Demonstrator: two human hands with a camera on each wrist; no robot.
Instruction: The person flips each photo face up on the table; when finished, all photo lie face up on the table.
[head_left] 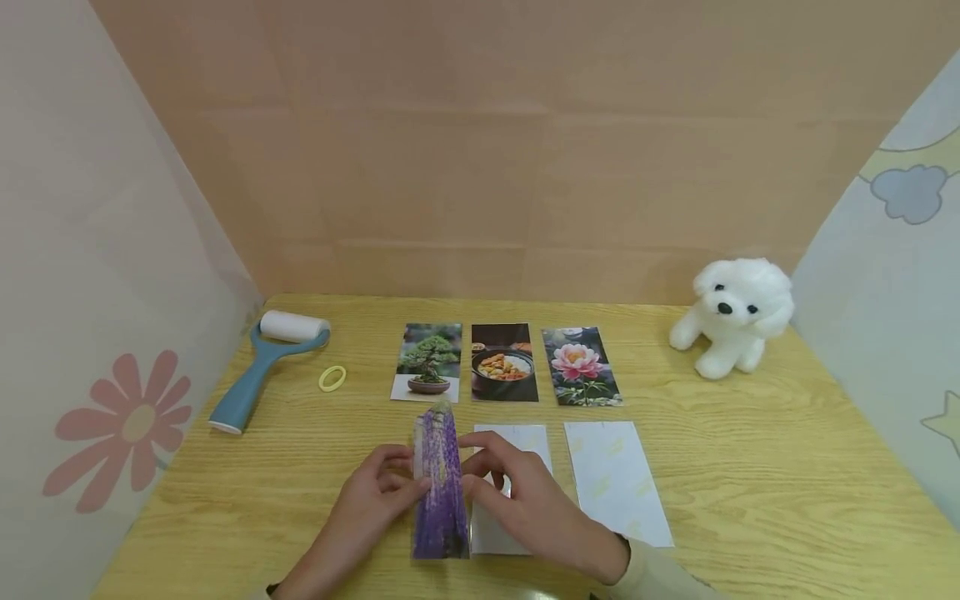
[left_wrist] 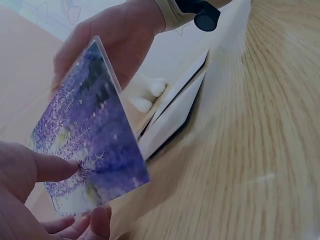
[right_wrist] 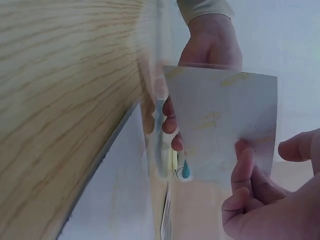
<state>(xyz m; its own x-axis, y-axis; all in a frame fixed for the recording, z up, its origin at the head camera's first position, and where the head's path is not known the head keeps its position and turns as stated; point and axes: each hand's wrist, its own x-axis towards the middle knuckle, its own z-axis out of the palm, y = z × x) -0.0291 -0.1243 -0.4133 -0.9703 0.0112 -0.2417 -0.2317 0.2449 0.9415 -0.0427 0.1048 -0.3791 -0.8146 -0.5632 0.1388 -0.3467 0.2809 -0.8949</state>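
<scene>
A tilted picture card (head_left: 441,487) of purple flowers, with a clear margin, is held above the table. My left hand (head_left: 382,492) pinches it, thumb on the picture (left_wrist: 95,130) and fingers behind. Beside its other edge is my right hand (head_left: 525,496); in the right wrist view its bent fingers (right_wrist: 245,170) touch the white back (right_wrist: 220,110), while the thumb appears apart from the card. Two white cards lie face down, one (head_left: 517,533) partly under my right hand, the other (head_left: 618,483) to its right.
Behind lie a bonsai card (head_left: 427,362), a rice-dish card (head_left: 504,362) and a peony card (head_left: 582,367). A blue-handled lint roller (head_left: 262,367) and yellow ring (head_left: 332,378) are at left. A white plush dog (head_left: 738,317) sits at back right. Walls enclose the table.
</scene>
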